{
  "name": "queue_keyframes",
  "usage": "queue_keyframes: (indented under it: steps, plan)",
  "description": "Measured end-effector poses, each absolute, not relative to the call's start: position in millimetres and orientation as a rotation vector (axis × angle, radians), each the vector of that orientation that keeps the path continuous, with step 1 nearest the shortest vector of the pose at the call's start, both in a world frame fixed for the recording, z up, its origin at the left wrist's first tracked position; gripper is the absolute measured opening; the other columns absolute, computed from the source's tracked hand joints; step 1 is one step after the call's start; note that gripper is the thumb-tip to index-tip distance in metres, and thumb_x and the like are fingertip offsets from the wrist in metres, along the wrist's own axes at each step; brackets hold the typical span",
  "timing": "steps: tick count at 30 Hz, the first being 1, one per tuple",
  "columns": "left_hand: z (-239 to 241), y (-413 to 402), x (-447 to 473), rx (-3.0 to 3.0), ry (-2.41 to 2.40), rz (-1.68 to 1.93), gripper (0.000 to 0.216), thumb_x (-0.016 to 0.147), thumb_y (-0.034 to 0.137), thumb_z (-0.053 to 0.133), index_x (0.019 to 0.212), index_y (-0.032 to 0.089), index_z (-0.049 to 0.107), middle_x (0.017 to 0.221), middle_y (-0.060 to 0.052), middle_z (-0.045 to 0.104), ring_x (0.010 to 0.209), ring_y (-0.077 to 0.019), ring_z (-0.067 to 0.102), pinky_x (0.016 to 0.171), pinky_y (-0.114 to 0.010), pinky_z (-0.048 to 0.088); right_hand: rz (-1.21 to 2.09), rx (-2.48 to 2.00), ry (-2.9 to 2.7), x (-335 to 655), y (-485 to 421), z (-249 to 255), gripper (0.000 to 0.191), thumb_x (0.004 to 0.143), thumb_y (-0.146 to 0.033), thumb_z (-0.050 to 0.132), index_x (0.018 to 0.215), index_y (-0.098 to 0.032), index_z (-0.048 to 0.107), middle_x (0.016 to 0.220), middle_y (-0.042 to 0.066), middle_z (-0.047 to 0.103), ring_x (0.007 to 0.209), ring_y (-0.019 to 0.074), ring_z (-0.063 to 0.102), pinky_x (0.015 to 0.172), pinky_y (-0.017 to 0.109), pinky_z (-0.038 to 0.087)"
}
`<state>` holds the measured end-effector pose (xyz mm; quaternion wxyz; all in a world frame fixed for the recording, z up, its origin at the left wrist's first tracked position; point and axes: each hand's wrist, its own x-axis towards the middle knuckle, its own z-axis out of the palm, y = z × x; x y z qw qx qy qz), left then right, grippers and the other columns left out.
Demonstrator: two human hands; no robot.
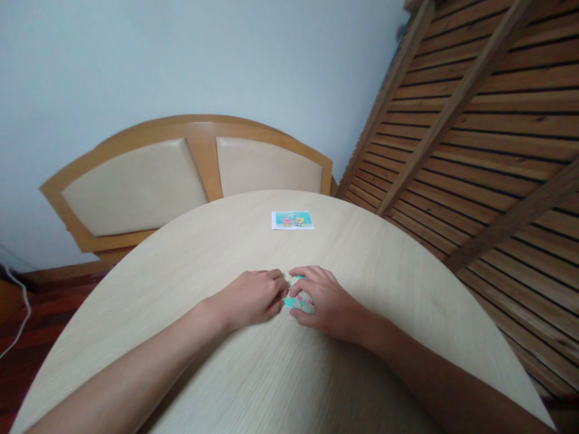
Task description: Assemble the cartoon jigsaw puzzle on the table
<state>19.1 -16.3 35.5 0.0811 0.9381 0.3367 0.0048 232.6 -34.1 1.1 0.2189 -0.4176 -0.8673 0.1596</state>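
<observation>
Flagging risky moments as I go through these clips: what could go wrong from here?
The left grip and right grip sit close together, so they might bump. Both partly cover the small colourful bits on the table, so some could get nudged unnoticed.

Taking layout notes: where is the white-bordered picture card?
In the head view, the white-bordered picture card lies centrally near the far edge of the table, beyond the gap between the left hand and right hand.
</observation>
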Motion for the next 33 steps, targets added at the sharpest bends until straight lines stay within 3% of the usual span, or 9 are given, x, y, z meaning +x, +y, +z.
queue_keyframes:
  steps: [4,9,12,16,21,24,27,29,33]
  plan:
    - [38,-17,22,2.978,0.953,-0.044,0.014,0.095,0.023,0.048,0.097,0.016,0.060,0.098,-0.008,0.064,0.087,-0.0229,0.065,0.075,-0.034,0.055,0.387,-1.129,-2.429,234,-33,3,0.021,0.078,-0.028,0.077,0.097,-0.022,0.070,0.122,0.008,0.066,0.120,0.0257,0.055,0.103,0.044,0.036]
    - [36,-13,20,3.074,0.857,-0.042,0.013,0.096,0.022,0.047,0.096,0.016,0.059,0.098,-0.009,0.064,0.088,-0.0224,0.063,0.078,-0.035,0.056,0.218,-1.030,-2.508,231,-29,4,0.010,0.082,-0.024,0.071,0.091,-0.020,0.070,0.093,0.003,0.073,0.099,0.0226,0.062,0.095,0.039,0.040]
    - [35,-11,19,3.084,0.832,-0.024,0.011,0.095,0.023,0.049,0.095,0.016,0.058,0.096,-0.008,0.064,0.087,-0.0218,0.063,0.079,-0.034,0.055,0.026,-0.931,-2.547,230,-27,3,0.004,0.084,-0.021,0.068,0.085,-0.019,0.071,0.087,0.004,0.072,0.093,0.0223,0.062,0.093,0.038,0.039]
    - [33,-9,19,3.096,0.826,-0.001,0.013,0.096,0.026,0.050,0.094,0.017,0.059,0.095,-0.007,0.064,0.086,-0.0219,0.062,0.077,-0.034,0.054,-0.117,-0.914,-2.529,229,-24,2,0.013,0.088,-0.016,0.061,0.079,-0.018,0.069,0.081,0.004,0.071,0.087,0.0203,0.062,0.089,0.036,0.040]
    - [36,-6,14,3.057,0.873,0.082,0.015,0.097,0.023,0.047,0.093,0.017,0.060,0.095,-0.007,0.064,0.086,-0.0213,0.062,0.079,-0.034,0.053,-0.014,-1.179,-2.476,237,-19,11,0.016,0.094,-0.018,0.056,0.086,-0.017,0.070,0.088,0.006,0.073,0.089,0.0205,0.063,0.085,0.034,0.042]
    - [36,-2,8,2.969,0.931,0.227,0.023,0.090,0.029,0.059,0.111,0.017,0.060,0.112,-0.011,0.063,0.103,-0.0258,0.060,0.091,-0.039,0.052,0.119,-1.402,-2.443,245,-21,21,0.019,0.095,-0.030,0.060,0.103,-0.017,0.071,0.105,0.008,0.072,0.101,0.0242,0.063,0.090,0.036,0.044]
    - [31,1,4,2.852,0.977,0.304,0.039,0.088,0.027,0.063,0.125,0.018,0.056,0.122,-0.011,0.063,0.112,-0.0271,0.058,0.098,-0.040,0.049,0.211,-1.603,-2.418,249,-28,28,0.057,0.082,-0.055,0.071,0.122,-0.014,0.065,0.121,0.014,0.067,0.113,0.0318,0.059,0.096,0.042,0.045]
    - [26,3,3,2.769,0.995,0.315,0.035,0.090,0.025,0.059,0.125,0.019,0.057,0.118,-0.010,0.065,0.110,-0.0256,0.061,0.096,-0.039,0.050,0.286,-1.647,-2.440,248,-33,27,0.068,0.075,-0.059,0.076,0.125,-0.015,0.065,0.124,0.015,0.065,0.115,0.0341,0.058,0.098,0.044,0.045]
    - [18,7,5,2.641,0.987,0.366,0.034,0.088,0.014,0.055,0.120,0.021,0.063,0.111,-0.007,0.070,0.105,-0.0225,0.063,0.093,-0.036,0.050,0.417,-1.511,-2.448,241,-36,21,0.044,0.082,-0.039,0.074,0.119,-0.016,0.069,0.118,0.012,0.068,0.112,0.0290,0.060,0.101,0.040,0.044]
